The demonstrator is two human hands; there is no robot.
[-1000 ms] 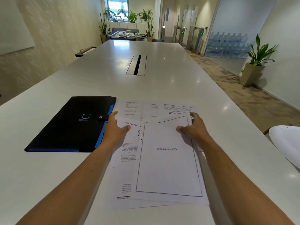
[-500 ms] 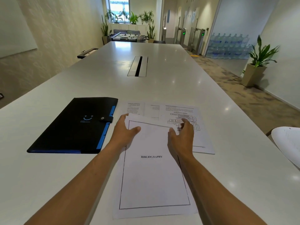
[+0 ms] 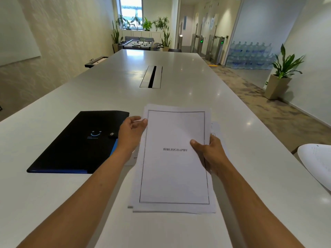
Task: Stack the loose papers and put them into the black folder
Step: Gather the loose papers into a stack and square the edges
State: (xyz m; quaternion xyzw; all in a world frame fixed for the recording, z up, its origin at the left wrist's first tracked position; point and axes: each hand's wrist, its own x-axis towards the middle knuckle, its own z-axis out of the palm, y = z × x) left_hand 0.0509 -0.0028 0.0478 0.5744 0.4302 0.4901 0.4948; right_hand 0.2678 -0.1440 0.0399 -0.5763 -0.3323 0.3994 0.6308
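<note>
A stack of white papers (image 3: 172,176) with a framed sheet reading BIBLIOGRAPHY on top is held up a little above the white table (image 3: 53,203). My right hand (image 3: 209,154) grips the stack's right edge, thumb on top. At the upper left edge my left hand (image 3: 130,133) pinches the stack between fingers and thumb. The black folder (image 3: 75,142), closed with a snap tab and showing a blue edge, lies flat on the table just left of my left hand. Part of another printed sheet (image 3: 215,129) peeks out behind the stack's right side.
A cable slot (image 3: 151,76) is set into the table's middle, farther away. A white chair back (image 3: 318,163) stands at the right edge. The floor drops off to the right, with a potted plant (image 3: 281,76) by the wall.
The papers were spread flat on the table; now they are gathered into one pile and lifted, my right hand moved to its right edge and my left to its upper left edge.
</note>
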